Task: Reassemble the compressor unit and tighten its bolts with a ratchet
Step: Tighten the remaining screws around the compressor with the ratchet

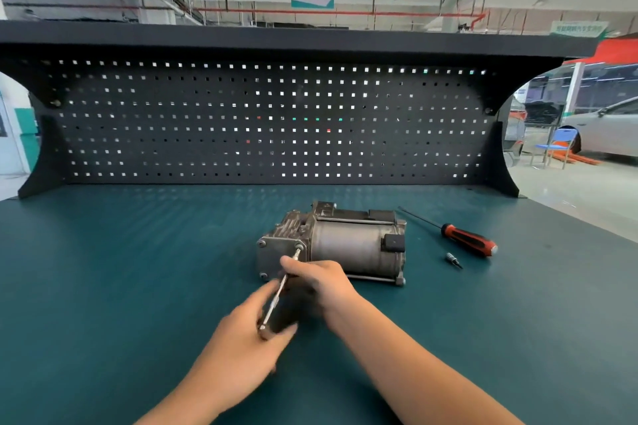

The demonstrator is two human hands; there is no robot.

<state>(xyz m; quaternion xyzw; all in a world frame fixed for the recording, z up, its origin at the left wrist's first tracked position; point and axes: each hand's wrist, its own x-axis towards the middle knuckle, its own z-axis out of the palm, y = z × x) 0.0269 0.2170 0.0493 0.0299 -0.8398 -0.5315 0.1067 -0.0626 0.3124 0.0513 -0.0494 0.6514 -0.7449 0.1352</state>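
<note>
Compressor unit (331,245): grey metal body lying on its side at mid-bench, square end plate facing near and left. Step in hand, as judged: running down the plate's upper right corner bolt (299,247). The next move calls for keeping the tool square on that bolt head while turning, then shifting to another corner.

Bench top (138,269): teal mat that carries the unit and the loose tools.

Pegboard (269,121): dark, perforated, upright along the far edge.

Left hand (248,331): near side, blurred; fingers curled round the tool's near end, apparently the turning hand.

Right hand (316,281): just near of the unit, fingers closed over the shaft midway, steadying it. It covers the plate's lower right corner, so whether a bolt sits there cannot be told.

Screwdriver (462,238): red and black handle, long thin blade, lying right of the unit, apart from it and out of the working line.

Ratchet (281,286): slim silver shaft running from the left hand up to the corner bolt; tip on the bolt head, its own head hard to make out.

Loose bit (453,259): small and dark, just near of the screwdriver.

Other bolts: one in the upper left corner (261,244), one in the lower left (263,275); how tight cannot be told.
</note>
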